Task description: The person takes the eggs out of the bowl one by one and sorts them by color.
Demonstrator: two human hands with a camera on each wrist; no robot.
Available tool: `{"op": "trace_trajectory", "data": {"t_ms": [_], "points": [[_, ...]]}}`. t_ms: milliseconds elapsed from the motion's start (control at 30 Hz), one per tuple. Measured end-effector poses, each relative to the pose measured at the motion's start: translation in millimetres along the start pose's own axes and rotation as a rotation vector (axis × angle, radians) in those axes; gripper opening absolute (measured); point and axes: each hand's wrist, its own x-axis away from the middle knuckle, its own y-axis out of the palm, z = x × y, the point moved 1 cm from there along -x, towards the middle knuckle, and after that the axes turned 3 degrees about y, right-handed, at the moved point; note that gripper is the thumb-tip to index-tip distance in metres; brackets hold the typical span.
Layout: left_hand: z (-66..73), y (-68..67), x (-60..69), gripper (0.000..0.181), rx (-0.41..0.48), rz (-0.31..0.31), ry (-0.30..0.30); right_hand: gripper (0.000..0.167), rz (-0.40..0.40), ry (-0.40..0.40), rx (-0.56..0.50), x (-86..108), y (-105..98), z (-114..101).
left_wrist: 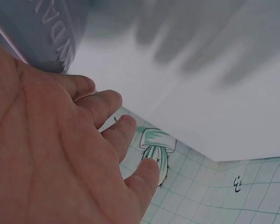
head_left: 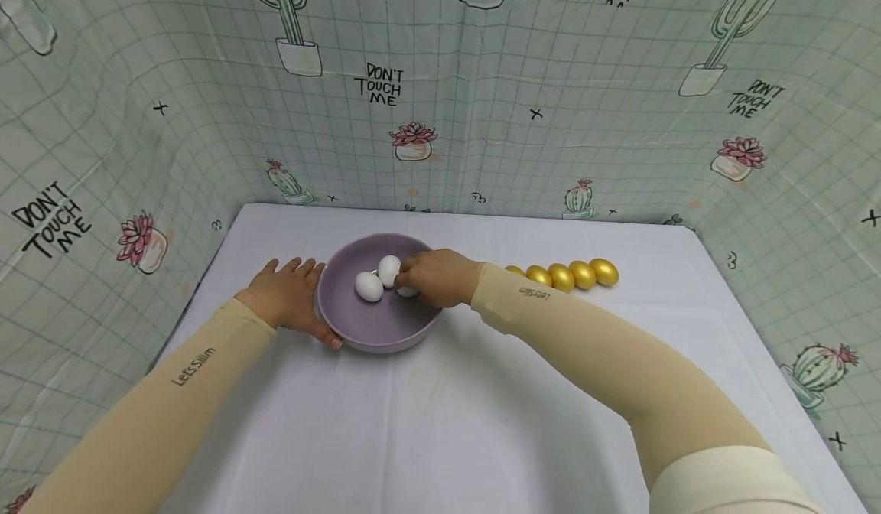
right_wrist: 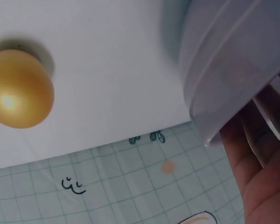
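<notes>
A round purple bowl (head_left: 378, 330) stands left of the middle of the white table. Two white eggs (head_left: 368, 287) show plainly inside it. My right hand (head_left: 440, 278) reaches over the bowl's right rim, and its curled fingers pinch another white egg (head_left: 407, 291), mostly covered by them. In the right wrist view, the fingers (right_wrist: 261, 135) dip past the rim, and the egg is hidden. Against the bowl's left side rests my left hand (head_left: 285, 297), fingers stretched out and thumb along the front wall. The left wrist view shows its open palm (left_wrist: 51, 140) beside the bowl.
Several golden eggs (head_left: 560, 277) lie in a row right of the bowl, partly behind my right forearm. The white table (head_left: 385, 437) borders a grid-patterned cloth (head_left: 482, 131) with printed cacti, hanging at the back and sides.
</notes>
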Motion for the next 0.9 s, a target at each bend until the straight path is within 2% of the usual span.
{"op": "trace_trajectory", "data": {"t_ms": [167, 333, 567, 900], "points": [[-0.7, -0.2, 1.6, 0.141, 0.021, 0.000, 0.000, 0.029, 0.016, 0.022, 0.039, -4.7, 0, -2], [-1.4, 0.9, 1.3, 0.141, 0.031, 0.003, -0.002, 0.025, -0.010, 0.034, 0.033, -6.6, 1, -6], [-1.7, 3.8, -1.3, 0.142, 0.020, -0.009, -0.002, 0.031, -0.077, 0.053, 0.019, -10.0, 5, -7], [-1.1, 0.3, 0.3, 0.141, 0.027, -0.006, -0.010, 0.035, -0.063, 0.081, 0.059, -16.2, -1, -7]]}}
